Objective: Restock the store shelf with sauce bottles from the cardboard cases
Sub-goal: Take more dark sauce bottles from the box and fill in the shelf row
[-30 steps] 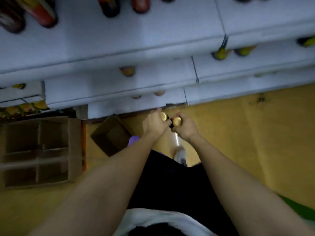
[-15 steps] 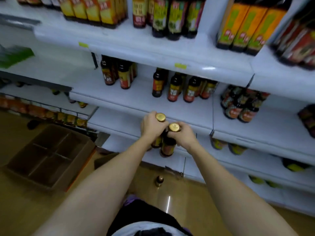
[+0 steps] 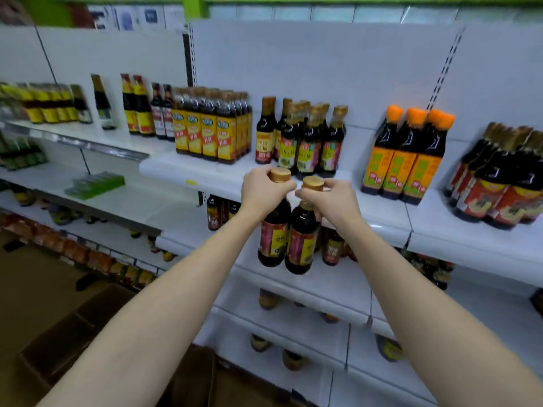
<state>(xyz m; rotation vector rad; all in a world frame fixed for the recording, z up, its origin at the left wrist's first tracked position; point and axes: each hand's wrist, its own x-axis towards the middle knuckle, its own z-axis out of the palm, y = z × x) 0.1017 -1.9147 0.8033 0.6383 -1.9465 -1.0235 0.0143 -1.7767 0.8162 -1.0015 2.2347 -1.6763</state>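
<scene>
Cardboard case [image 3: 67,342] on floor at 8 o'clock, open, blurred. Left hand [image 3: 263,192], centre frame, grip curled round neck of left sauce bottle [image 3: 273,230] just below gold cap. Right hand [image 3: 333,201] at its 3 o'clock, grip pinching neck of right sauce bottle [image 3: 301,239]. Both bottles upright, hanging in air, bodies touching (labels red and yellow), in front of white store shelf [image 3: 205,171]. Shelf stock at 12 o'clock: dark bottles; orange-capped bottles [image 3: 408,154] at 2 o'clock.
</scene>
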